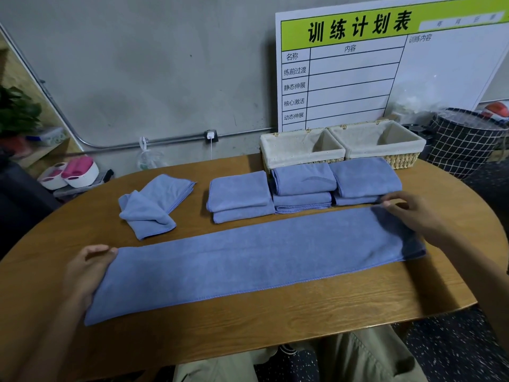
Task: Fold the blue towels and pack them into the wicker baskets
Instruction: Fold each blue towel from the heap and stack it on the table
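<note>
A long blue towel [248,257], folded into a narrow strip, lies across the wooden table [275,312]. My left hand [85,271] grips its left end, fingers curled at the far corner. My right hand [413,213] holds the right end, fingers pinching the far corner. Behind the strip sit three stacks of folded blue towels [239,197] [303,186] [363,180]. A loosely folded towel [151,208] lies to their left. Two lined wicker baskets [300,155] [385,147] stand behind the stacks with nothing in them.
A white schedule board [358,64] leans on the wall behind the baskets. A black checked hamper [462,144] stands at the right off the table. A pink-and-white tub [71,175] sits on the floor at the left. My knees show below the table's near edge.
</note>
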